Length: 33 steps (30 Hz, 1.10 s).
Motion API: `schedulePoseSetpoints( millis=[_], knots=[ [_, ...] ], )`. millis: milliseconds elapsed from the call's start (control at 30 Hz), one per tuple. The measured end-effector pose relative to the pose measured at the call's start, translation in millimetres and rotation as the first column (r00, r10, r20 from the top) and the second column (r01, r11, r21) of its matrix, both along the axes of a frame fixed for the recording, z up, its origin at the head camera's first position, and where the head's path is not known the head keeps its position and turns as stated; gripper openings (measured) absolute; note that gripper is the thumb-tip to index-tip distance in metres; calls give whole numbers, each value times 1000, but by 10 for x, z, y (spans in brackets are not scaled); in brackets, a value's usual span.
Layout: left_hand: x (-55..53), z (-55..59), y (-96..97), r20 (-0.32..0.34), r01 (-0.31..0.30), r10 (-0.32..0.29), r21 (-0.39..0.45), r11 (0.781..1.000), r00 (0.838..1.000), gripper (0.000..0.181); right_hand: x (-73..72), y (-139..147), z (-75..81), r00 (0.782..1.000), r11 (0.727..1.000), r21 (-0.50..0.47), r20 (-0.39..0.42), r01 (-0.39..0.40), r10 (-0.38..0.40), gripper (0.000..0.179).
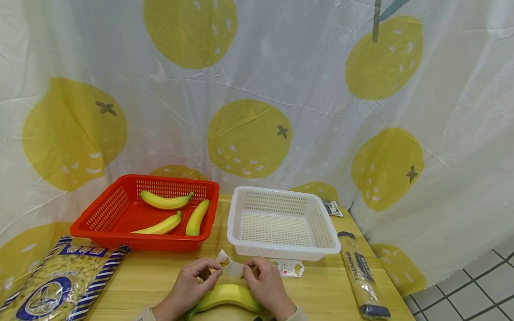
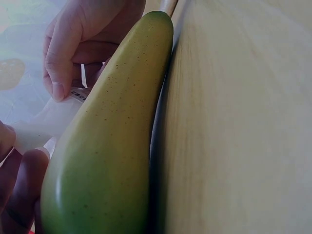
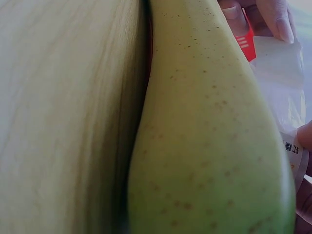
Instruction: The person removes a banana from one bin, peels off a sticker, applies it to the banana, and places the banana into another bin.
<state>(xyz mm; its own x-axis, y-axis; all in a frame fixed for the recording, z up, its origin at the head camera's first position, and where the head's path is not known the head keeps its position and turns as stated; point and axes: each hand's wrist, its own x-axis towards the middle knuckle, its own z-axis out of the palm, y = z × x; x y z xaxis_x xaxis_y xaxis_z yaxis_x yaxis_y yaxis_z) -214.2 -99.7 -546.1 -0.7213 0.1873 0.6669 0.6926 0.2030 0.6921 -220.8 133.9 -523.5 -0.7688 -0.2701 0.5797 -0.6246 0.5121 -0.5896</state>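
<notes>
In the head view, a white, partly see-through label [image 1: 233, 270] with a small banana picture is stretched between both hands. My left hand [image 1: 192, 285] pinches its left end between thumb and fingers. The other end is pinched by my right hand [image 1: 266, 285], where the left wrist view shows dark print on the label [image 2: 58, 114]. Just below the hands, a yellow banana [image 1: 230, 294] with green ends lies on the table. It fills much of the right wrist view, where brown speckles show on the banana [image 3: 204, 126].
Behind the hands stand a red basket [image 1: 144, 240] with three bananas and a white basket [image 1: 281, 252]. A second banana label [image 1: 291, 268] lies by the white basket. Bagged pasta [image 1: 60, 281] is at left, a spaghetti pack [image 1: 363, 278] near the right table edge. A curtain [image 1: 313, 133] hangs behind.
</notes>
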Motion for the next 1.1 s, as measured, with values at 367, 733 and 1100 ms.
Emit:
schedulePoseSetpoints(
  millis=[367,733,1100],
  knots=[
    [3,12,11,-41,25,-24,22,999,999,19,-6,-3,14,1000,1000,0,-15,8,-8,17],
    [-3,-2,3,-32,17,-16,19,1000,999,21,-15,16,10,1000,1000,8,17,16,-16,16],
    [-1,-6,6,4,26,-26,18,999,1000,20,-27,27,-11,999,1000,5,31,20,-21,16]
  ],
)
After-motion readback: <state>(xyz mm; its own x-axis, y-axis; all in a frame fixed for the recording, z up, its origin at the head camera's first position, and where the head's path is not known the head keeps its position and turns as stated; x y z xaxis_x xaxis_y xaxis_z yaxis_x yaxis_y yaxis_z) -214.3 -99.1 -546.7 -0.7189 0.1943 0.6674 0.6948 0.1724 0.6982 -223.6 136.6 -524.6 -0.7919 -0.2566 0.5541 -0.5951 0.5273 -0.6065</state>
